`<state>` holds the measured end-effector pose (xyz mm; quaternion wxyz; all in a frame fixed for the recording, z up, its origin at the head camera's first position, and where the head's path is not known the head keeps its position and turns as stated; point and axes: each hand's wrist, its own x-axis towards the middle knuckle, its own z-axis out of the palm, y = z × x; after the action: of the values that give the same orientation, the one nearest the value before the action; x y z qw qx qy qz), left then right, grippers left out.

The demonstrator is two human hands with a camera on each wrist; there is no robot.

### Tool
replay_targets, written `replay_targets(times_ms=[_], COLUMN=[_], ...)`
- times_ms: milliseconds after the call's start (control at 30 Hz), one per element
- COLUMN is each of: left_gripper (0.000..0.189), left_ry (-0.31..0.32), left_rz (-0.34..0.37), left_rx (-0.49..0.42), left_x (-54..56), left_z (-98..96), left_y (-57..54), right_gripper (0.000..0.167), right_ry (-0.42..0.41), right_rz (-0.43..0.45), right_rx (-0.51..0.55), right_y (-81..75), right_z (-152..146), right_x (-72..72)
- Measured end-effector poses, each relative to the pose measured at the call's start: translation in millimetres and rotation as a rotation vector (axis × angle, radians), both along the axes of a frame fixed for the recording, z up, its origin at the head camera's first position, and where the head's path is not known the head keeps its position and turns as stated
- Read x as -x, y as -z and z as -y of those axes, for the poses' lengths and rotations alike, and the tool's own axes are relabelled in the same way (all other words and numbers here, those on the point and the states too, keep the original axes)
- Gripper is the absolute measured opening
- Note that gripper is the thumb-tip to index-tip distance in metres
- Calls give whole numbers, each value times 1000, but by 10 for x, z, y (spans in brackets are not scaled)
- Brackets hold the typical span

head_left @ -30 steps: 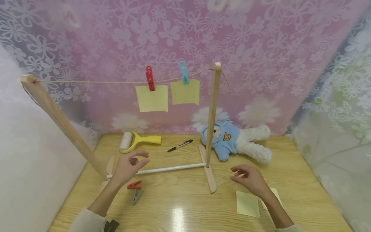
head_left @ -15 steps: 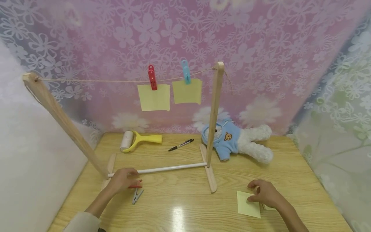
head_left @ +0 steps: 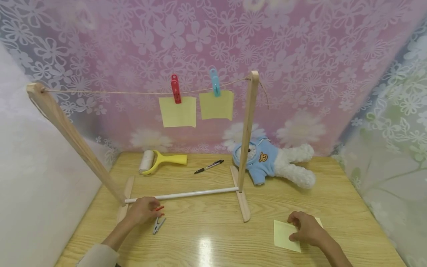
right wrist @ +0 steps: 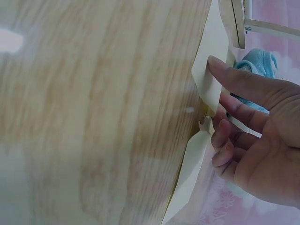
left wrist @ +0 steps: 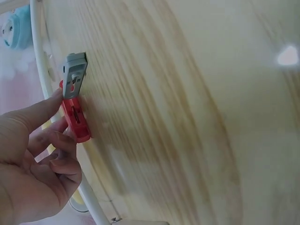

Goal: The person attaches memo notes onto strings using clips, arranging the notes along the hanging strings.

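My left hand (head_left: 142, 210) pinches a red clothespin (left wrist: 77, 121) between thumb and fingers, low over the table. A grey clothespin (head_left: 158, 226) lies right beside it. At the right, my right hand (head_left: 308, 228) holds the edge of a yellow sticky note (head_left: 282, 234), thumb on top and fingers at its side in the right wrist view. A second sticky note (right wrist: 186, 173) lies next to it, largely covered by the hand in the head view. On the string (head_left: 116, 92) hang two more notes, held by a red clothespin (head_left: 175, 89) and a blue clothespin (head_left: 215, 83).
The string runs between two wooden posts (head_left: 248, 133), joined low down by a white rod (head_left: 200, 193). Behind it lie a yellow-handled lint roller (head_left: 166, 160) and a pen (head_left: 209, 167). A teddy bear in a blue hoodie (head_left: 267, 159) lies at the back right.
My left hand has come down from above the white rod to the red clothespin and taken hold of it. My right hand has moved down and right onto the sticky note, taking its edge.
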<state>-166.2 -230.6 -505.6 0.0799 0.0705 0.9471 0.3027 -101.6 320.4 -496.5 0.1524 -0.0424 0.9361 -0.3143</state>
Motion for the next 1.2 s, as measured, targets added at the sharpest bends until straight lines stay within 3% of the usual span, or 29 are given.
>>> replay_targets(times_ms=[233,433,567,733,867,1000,1200], left_gripper=[39,31,32,29,21,12,26], left_ry=[-15,-25,-8,2,24,23,2], left_rz=[2,-27,-51,-72,-103,-119,-125], left_rx=[-16,23,56,84,62,29,9], left_x=[12,2,4,7,9,17,65], left_z=[-47,-80,-95,-113,-125,-143,-158], left_y=[46,60,74,79,29,-83,-235], right_gripper=[47,29,16,18,17,18,21], right_ry=[31,48,-1,-89,-134,-148,-171], right_rz=[15,-18,-58,-78,-86,-39,-15], right_rx=[-5,-16,19,111,190,320,466], right_y=[-3,-24,-47,-85,-150,-230,-286], right_z=[23,42,1,-41,-6,104,414], right_x=[7,-3,-24,7,50,81,147])
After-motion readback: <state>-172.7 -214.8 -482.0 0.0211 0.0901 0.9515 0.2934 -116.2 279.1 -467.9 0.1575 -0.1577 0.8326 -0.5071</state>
